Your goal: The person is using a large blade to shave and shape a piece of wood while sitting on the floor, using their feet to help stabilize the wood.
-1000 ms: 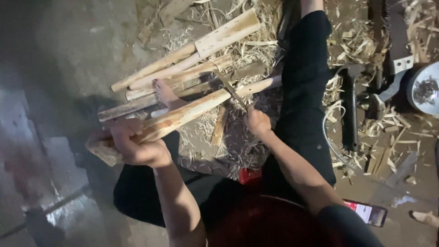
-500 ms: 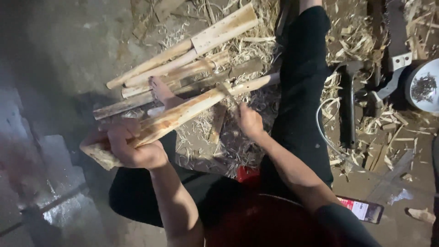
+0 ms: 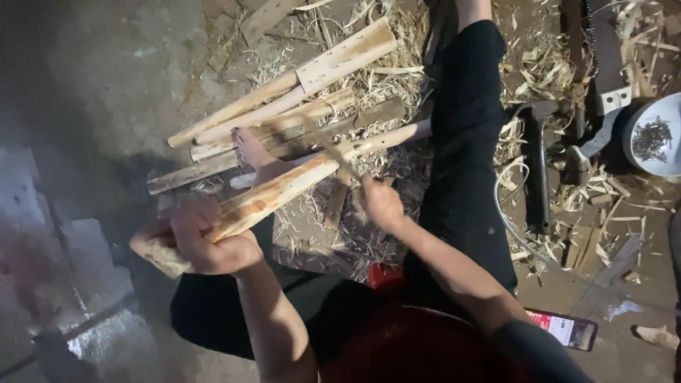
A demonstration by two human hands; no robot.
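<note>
My left hand (image 3: 202, 237) grips the thick near end of a long pale wooden stick (image 3: 284, 190) that slants up to the right across my lap. My right hand (image 3: 379, 202) is closed on the handle of a small cutting tool (image 3: 333, 152), its blade resting on the stick's middle. A bare foot (image 3: 250, 150) presses on the wood just behind the stick. Several more carved sticks (image 3: 284, 106) lie in a pile beyond it.
Wood shavings (image 3: 355, 78) cover the floor around my black-trousered leg (image 3: 468, 142). A hammer (image 3: 539, 170), a saw (image 3: 599, 78) and a white bowl of nails (image 3: 652, 135) lie at the right. A phone (image 3: 564, 330) rests near my right elbow. A grey block (image 3: 85, 255) stands at the left.
My right hand has slid the tool along the stick toward my left hand and a little down. My left hand with the stick has shifted slightly lower and left.
</note>
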